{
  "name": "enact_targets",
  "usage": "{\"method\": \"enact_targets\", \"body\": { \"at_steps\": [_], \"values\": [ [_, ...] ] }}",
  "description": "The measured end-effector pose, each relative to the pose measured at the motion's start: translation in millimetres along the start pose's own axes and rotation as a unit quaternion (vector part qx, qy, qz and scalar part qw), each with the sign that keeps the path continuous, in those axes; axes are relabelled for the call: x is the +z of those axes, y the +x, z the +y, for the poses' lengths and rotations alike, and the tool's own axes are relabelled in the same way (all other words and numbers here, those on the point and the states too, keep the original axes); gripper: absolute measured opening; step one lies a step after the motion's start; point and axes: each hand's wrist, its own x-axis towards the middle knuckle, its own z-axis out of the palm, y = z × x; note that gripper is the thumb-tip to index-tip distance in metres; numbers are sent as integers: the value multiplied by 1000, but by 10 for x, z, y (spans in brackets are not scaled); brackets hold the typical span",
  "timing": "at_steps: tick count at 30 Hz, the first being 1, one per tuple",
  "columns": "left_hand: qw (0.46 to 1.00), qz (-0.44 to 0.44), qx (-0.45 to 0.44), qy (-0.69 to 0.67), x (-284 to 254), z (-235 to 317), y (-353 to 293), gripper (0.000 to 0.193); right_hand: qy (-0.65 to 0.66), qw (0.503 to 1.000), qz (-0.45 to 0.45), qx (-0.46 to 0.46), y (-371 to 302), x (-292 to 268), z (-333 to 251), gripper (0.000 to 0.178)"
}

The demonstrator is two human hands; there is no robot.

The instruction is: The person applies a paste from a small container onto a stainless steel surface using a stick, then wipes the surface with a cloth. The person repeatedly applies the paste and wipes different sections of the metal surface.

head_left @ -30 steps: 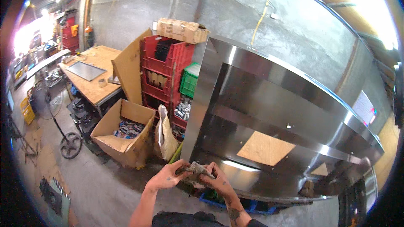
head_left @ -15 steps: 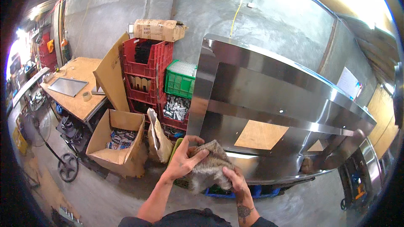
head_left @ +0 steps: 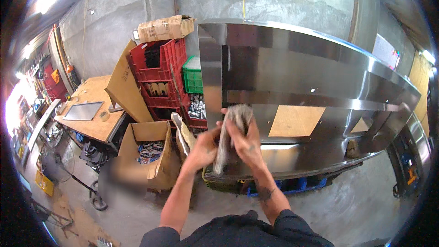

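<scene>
Together, left hand (head_left: 204,148) and right hand (head_left: 248,146), half-curled, grip a fuzzy, folded cloth (head_left: 222,148).

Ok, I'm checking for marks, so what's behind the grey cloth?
Behind the grey cloth is mostly the shiny metal unit, visible around it. Whatever the cloth, left hand and right hand cover cannot be seen.
</scene>
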Motion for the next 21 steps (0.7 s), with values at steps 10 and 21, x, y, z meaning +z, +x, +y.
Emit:
{"method": "enact_targets", "body": {
  "at_steps": [10, 21],
  "values": [
    [882, 218, 261, 325, -338, 291, 900, 81, -365, 824, 142, -409, 1197, 368, -263, 19],
    [902, 217, 110, 356, -84, 196, 980, 91, -303, 853, 131, -405, 1289, 558, -223, 20]
  ]
}}
